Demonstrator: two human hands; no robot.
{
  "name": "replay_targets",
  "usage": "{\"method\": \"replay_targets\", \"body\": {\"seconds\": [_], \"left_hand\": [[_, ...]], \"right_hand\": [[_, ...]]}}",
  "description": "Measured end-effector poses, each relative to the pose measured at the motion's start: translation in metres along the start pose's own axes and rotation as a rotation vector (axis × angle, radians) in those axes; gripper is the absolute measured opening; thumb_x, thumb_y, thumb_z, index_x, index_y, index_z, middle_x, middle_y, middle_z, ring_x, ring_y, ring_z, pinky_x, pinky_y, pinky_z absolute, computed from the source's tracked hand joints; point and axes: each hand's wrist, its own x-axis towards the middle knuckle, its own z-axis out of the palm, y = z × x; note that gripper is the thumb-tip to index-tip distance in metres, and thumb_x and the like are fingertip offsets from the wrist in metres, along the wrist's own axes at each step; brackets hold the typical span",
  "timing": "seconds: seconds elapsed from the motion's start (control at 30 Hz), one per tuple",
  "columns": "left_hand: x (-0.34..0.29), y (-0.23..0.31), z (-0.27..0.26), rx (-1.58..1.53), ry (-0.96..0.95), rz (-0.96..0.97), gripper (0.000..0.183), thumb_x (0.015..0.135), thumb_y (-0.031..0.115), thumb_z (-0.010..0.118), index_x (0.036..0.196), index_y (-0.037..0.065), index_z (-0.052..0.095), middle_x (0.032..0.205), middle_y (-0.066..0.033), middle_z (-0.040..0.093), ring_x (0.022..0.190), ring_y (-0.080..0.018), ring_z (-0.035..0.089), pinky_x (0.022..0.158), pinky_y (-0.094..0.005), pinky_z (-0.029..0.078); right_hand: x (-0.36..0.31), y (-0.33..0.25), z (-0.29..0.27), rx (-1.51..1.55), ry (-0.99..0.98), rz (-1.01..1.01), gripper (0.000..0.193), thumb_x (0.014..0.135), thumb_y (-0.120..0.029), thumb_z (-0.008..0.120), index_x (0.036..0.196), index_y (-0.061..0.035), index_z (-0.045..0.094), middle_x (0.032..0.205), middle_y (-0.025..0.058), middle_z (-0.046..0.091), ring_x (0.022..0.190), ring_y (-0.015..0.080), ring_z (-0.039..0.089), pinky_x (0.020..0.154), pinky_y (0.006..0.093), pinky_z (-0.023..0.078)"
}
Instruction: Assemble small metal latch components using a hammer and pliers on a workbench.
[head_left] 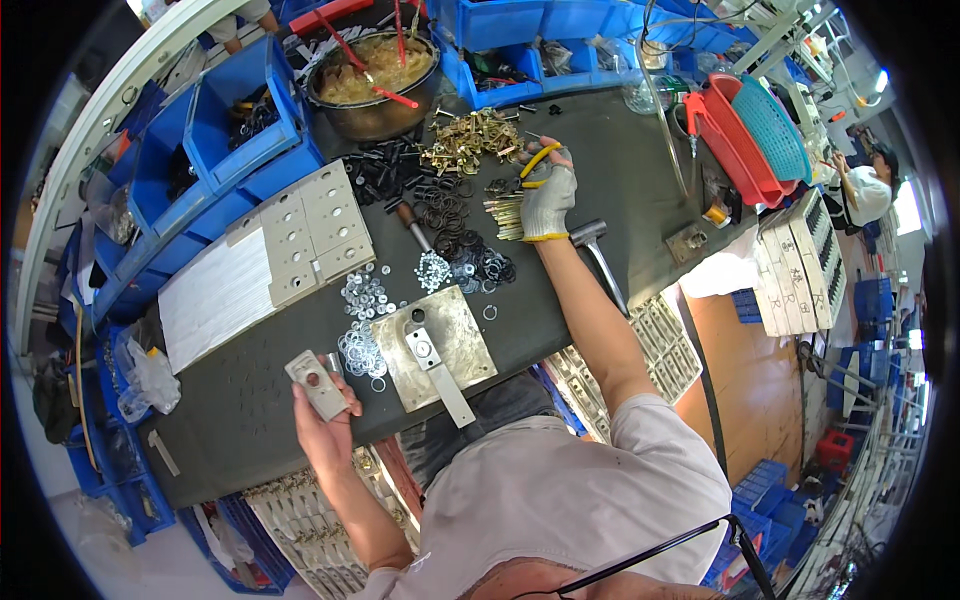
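My left hand (325, 430), bare, is closed round a small grey metal plate (316, 384) with a round hole, held over the bench's front edge. A short silvery cylinder (334, 363) shows at its fingers. My right hand (550, 205), in a white knitted glove, grips yellow-handled pliers (540, 162) farther back, beside a pile of brass-coloured screws (468, 140) and a row of long brass-coloured pins (505, 214). Between the hands lies a square metal plate (452, 340), bearing a flat bar-shaped fitting (440, 372) with a round part at its upper end.
Loose washers (364, 350), black rings (448, 212) and a wooden-handled tool (408, 222) lie on the dark bench mat. A hammer (598, 262) rests at right. Grey plates (310, 230), blue bins (240, 130) and a metal bowl (372, 120) stand behind. A person (868, 190) is far right.
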Motion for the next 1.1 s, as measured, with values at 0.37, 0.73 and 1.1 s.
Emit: {"method": "replay_targets", "body": {"seconds": [0.37, 0.73, 1.1], "left_hand": [[-0.008, -0.017, 0.033, 0.185, -0.006, 0.054, 0.054, 0.114, 0.038, 0.037, 0.147, -0.003, 0.047, 0.100, -0.0090, 0.063, 0.079, -0.0169, 0.062, 0.062, -0.0313, 0.050], [-0.010, -0.031, 0.053, 0.124, -0.032, -0.022, 0.055, 0.114, 0.044, 0.035, 0.147, 0.001, 0.048, 0.100, -0.0096, 0.064, 0.075, -0.0167, 0.062, 0.052, -0.0285, 0.046], [-0.004, -0.042, 0.059, 0.128, -0.018, 0.014, 0.054, 0.115, 0.042, 0.033, 0.144, 0.000, 0.050, 0.103, -0.0103, 0.065, 0.077, -0.0175, 0.063, 0.055, -0.0305, 0.050]], "right_hand": [[-0.051, -0.093, -0.015, -0.505, -0.207, 0.530, 0.042, 0.099, -0.050, 0.060, 0.101, -0.0080, 0.060, 0.083, 0.0073, 0.057, 0.075, 0.0201, 0.056, 0.067, 0.0358, 0.047], [-0.109, -0.080, -0.009, -0.612, -0.600, 0.277, 0.035, 0.105, -0.036, 0.061, 0.121, -0.0055, 0.064, 0.100, 0.0021, 0.067, 0.086, 0.0071, 0.064, 0.075, 0.0249, 0.051], [-0.165, -0.078, -0.069, -0.010, -0.055, -0.055, 0.044, 0.095, -0.037, 0.067, 0.124, -0.0095, 0.048, 0.110, 0.0057, 0.050, 0.097, 0.0161, 0.053, 0.087, 0.0319, 0.046]]}}
